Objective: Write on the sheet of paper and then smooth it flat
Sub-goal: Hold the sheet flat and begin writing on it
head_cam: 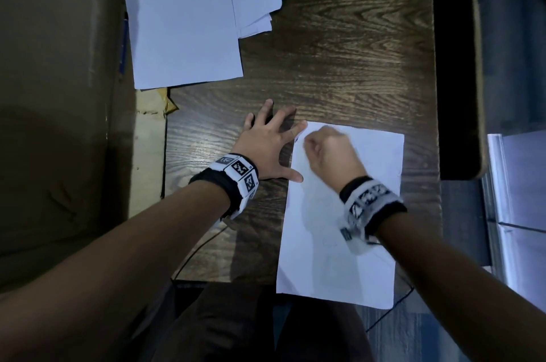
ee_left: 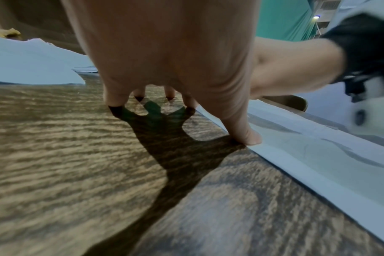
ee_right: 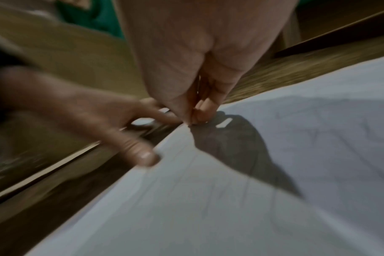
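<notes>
- Sheet of paper (head_cam: 339,243): lies flat on the wooden table (head_cam: 339,51), its near edge overhanging the table's front edge; faint creases show across its surface in the wrist views.
- Left hand (head_cam: 266,146): fingers spread and straight, resting on the table just left of the sheet; the thumb (ee_left: 250,136) presses the sheet's left edge, and the index fingertip reaches its far-left corner.
- Right hand (head_cam: 331,152): over the far part of the sheet, fingers curled and bunched with thumb against fingertips (ee_right: 200,112) at the sheet's far-left corner. Motion blur hides whether anything is pinched between them, so the grip cannot be told.
- Stack of loose white papers (head_cam: 189,16): on the table, beyond the sheet and to its left, well apart from it.
- Marker wristbands (head_cam: 236,175): one on each wrist.
</notes>
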`<state>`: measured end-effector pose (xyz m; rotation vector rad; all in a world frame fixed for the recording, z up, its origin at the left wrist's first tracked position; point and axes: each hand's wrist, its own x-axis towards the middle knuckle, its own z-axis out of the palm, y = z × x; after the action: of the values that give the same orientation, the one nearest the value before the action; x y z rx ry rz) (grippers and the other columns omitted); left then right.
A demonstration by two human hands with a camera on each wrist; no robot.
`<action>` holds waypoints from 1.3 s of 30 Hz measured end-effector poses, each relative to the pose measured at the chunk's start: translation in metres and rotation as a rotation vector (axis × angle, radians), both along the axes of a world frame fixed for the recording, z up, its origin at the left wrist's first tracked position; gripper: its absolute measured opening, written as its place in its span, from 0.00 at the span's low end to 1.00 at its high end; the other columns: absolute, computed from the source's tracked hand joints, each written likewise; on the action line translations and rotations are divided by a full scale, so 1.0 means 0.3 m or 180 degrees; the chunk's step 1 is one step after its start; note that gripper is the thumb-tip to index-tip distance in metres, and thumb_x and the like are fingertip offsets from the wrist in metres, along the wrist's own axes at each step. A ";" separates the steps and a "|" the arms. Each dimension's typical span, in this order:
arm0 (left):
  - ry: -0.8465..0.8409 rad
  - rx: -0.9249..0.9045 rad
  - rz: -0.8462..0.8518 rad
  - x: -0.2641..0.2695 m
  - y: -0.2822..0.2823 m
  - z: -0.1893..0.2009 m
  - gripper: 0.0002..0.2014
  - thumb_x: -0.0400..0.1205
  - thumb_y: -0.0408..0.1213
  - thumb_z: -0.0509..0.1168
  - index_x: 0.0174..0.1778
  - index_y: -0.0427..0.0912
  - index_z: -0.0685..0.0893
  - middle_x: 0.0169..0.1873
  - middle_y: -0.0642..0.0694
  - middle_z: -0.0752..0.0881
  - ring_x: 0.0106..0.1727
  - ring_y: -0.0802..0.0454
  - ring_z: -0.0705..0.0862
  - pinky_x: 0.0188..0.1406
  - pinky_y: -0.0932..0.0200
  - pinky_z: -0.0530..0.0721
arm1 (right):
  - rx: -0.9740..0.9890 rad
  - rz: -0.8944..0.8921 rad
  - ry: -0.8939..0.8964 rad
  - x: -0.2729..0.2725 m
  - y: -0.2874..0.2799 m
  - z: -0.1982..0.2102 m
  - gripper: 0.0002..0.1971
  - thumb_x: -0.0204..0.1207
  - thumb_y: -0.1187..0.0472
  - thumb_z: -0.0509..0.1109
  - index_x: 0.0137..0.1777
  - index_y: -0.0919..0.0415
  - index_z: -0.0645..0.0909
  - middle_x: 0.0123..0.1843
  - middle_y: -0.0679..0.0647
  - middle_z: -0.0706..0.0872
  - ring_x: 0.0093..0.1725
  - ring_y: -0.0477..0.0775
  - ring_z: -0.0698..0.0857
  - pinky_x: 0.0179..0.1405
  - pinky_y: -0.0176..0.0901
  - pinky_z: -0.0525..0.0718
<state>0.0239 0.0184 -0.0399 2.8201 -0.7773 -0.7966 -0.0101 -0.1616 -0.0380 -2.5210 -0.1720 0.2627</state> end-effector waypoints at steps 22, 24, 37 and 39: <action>0.0155 0.0348 -0.0041 -0.015 -0.010 0.010 0.72 0.53 0.87 0.67 0.89 0.65 0.40 0.88 0.55 0.36 0.86 0.28 0.32 0.80 0.17 0.50 | -0.0397 0.0699 0.0217 -0.007 -0.074 0.009 0.08 0.81 0.66 0.64 0.44 0.65 0.84 0.44 0.60 0.83 0.41 0.65 0.84 0.43 0.57 0.84; 0.0216 0.0379 -0.0051 -0.016 -0.014 0.018 0.73 0.52 0.86 0.67 0.89 0.64 0.38 0.88 0.55 0.34 0.86 0.27 0.31 0.80 0.17 0.49 | -0.0277 0.0134 0.0026 0.081 -0.090 0.005 0.07 0.79 0.68 0.65 0.43 0.67 0.85 0.46 0.62 0.84 0.43 0.66 0.84 0.43 0.57 0.84; 0.0252 0.0587 -0.0130 -0.025 -0.032 0.035 0.74 0.54 0.85 0.69 0.90 0.58 0.38 0.88 0.50 0.34 0.86 0.24 0.34 0.80 0.19 0.52 | 0.0026 0.0137 0.0024 -0.047 -0.047 0.033 0.07 0.79 0.66 0.66 0.43 0.63 0.85 0.42 0.58 0.83 0.39 0.60 0.83 0.41 0.51 0.83; 0.0130 0.0582 -0.0196 -0.027 -0.038 0.044 0.74 0.56 0.84 0.69 0.90 0.54 0.40 0.89 0.47 0.37 0.87 0.28 0.36 0.82 0.23 0.52 | 0.0134 0.0551 0.0182 -0.129 -0.041 0.053 0.05 0.79 0.66 0.69 0.47 0.63 0.86 0.43 0.57 0.83 0.39 0.58 0.84 0.41 0.50 0.84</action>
<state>0.0158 0.0070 -0.0269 2.9399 -0.8288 -0.9791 -0.0488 -0.1738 -0.0221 -2.4565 -0.3701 0.3955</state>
